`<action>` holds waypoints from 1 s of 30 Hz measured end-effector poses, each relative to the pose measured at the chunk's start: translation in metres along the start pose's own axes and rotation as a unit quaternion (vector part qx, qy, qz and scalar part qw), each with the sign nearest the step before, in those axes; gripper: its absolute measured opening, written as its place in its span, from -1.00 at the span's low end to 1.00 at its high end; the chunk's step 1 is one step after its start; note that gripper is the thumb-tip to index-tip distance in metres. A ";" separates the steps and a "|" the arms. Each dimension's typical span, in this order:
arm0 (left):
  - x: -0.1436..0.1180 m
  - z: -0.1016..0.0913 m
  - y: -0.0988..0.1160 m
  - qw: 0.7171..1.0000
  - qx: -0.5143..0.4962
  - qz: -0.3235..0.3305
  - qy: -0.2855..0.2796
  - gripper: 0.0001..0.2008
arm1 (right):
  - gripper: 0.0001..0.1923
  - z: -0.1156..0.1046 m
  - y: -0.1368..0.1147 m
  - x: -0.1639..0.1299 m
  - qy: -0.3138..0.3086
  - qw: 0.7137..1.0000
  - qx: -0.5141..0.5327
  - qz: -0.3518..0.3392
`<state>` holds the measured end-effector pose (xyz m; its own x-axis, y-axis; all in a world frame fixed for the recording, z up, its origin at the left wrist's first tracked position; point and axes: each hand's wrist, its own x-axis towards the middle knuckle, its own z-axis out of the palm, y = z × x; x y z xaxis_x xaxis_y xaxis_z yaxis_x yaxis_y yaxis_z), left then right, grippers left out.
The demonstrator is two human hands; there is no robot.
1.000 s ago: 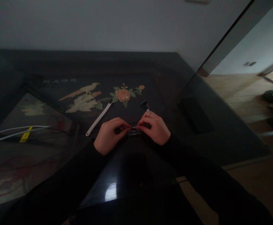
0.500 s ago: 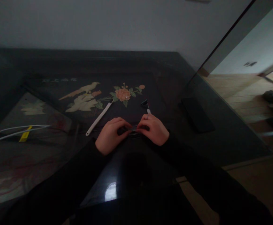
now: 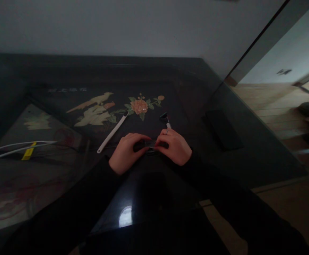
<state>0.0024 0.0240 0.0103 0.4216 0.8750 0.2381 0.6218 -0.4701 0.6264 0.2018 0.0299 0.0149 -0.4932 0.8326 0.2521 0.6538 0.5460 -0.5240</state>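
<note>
Both of my hands meet over the middle of a dark glossy table (image 3: 186, 71). My left hand (image 3: 125, 153) and my right hand (image 3: 175, 146) pinch the two ends of a small dark object (image 3: 148, 144) held just above the tabletop. What the object is I cannot tell in the dim light. A ring shows on one finger of the right hand. A white stick-like tool (image 3: 112, 134) lies just beyond my left hand. A small dark-headed tool with a pale handle (image 3: 165, 118) lies right behind my right hand.
The tabletop carries an inlaid bird (image 3: 96, 109) and flower (image 3: 139, 105) picture. White cables with a yellow tag (image 3: 18, 148) run in from the left. A flat black device (image 3: 222, 129) lies at the right near the table edge. Wooden floor shows beyond.
My hands have drawn closer together over the small object. A pale boxy piece seen below my fingers a second ago is now covered by them.
</note>
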 end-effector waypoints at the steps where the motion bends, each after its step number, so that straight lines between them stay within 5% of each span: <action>1: 0.000 0.000 0.000 1.000 -0.002 0.000 0.000 -0.78 | -0.95 0.000 0.000 0.000 0.000 1.000 0.000 -0.001; 17: 0.000 0.000 0.001 1.000 -0.012 -0.005 -0.005 -0.80 | -0.98 0.002 -0.001 0.001 -0.009 1.000 0.005 -0.029; 30: 0.000 -0.002 0.002 1.000 -0.021 -0.012 -0.007 -0.79 | -0.95 -0.006 -0.002 0.003 0.022 0.999 -0.018 0.020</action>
<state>0.0022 0.0233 0.0126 0.4168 0.8837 0.2131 0.6036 -0.4443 0.6620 0.2024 0.0320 0.0210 -0.4407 0.8567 0.2680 0.6927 0.5144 -0.5055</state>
